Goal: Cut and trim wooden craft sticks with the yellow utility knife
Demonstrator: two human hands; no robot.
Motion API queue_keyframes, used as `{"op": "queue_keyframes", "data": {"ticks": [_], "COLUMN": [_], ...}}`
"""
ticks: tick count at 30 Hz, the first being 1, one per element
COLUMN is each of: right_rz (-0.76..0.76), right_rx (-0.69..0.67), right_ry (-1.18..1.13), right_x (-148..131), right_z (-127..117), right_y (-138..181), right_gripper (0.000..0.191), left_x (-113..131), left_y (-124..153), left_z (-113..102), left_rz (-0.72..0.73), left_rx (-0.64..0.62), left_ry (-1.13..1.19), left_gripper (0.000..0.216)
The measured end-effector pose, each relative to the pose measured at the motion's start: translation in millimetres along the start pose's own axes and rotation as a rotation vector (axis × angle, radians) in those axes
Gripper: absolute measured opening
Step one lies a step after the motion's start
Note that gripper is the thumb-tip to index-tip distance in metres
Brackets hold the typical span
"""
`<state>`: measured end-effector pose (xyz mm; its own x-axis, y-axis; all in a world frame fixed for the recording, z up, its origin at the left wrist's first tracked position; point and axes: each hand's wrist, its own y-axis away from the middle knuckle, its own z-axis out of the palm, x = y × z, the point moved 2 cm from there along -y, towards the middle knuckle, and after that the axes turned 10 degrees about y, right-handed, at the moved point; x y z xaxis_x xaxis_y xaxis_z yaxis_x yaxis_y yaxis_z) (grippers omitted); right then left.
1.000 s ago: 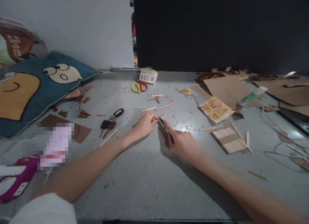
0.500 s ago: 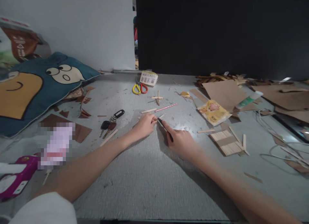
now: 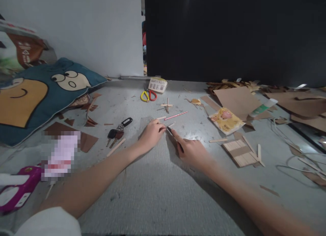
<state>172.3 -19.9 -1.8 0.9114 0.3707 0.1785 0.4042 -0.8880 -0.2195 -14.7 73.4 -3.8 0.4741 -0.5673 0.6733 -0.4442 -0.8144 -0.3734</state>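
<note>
My left hand (image 3: 150,135) rests on the grey mat (image 3: 152,181) with its fingers pinched on a small wooden stick (image 3: 171,125) that pokes out past the fingertips. My right hand (image 3: 192,150) grips a dark craft knife (image 3: 172,133), forefinger laid along it, the tip touching the stick just beyond my left fingers. A pink pencil (image 3: 175,115) and another loose stick (image 3: 161,118) lie a little farther back.
Keys (image 3: 117,130) and a stick lie left of my hands; a blue cartoon cushion (image 3: 38,96) is at far left. Yellow-red scissors (image 3: 148,95) sit at the back. To the right are a glued stick panel (image 3: 238,151), a yellow packet (image 3: 225,120), cardboard sheets (image 3: 236,98) and cables.
Both hands stay together at the stick with hardly any movement. The view has tipped down slightly, so everything sits a little higher in the picture.
</note>
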Motion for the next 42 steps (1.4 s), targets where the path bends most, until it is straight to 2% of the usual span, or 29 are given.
{"op": "queue_keyframes", "data": {"ticks": [8, 24, 28, 34, 39, 42], "right_rz": [-0.045, 0.035, 0.09, 0.122, 0.102, 0.104], "right_rx": [-0.035, -0.061, -0.007, 0.127, 0.209, 0.239], "right_ry": [0.006, -0.054, -0.087, -0.168, -0.243, -0.333], "right_x": [4, -2, -2, 2, 5, 8], "right_z": [-2, -9, -9, -4, -5, -8], "right_y": [-3, -6, -4, 2, 3, 3], "right_gripper": [0.073, 0.068, 0.063, 0.058, 0.048, 0.045], "left_x": [1, 3, 6, 14, 17, 19], "left_y": [-3, 0, 3, 7, 8, 10], "left_z": [0, -4, -6, -9, -5, -8], "left_rz": [-0.028, -0.011, -0.005, 0.013, -0.137, -0.069], "left_rx": [-0.037, -0.019, 0.001, 0.124, 0.129, 0.24], "left_ry": [0.006, 0.011, 0.025, 0.147, 0.323, 0.334], "left_gripper": [0.019, 0.019, 0.017, 0.013, 0.014, 0.016]}}
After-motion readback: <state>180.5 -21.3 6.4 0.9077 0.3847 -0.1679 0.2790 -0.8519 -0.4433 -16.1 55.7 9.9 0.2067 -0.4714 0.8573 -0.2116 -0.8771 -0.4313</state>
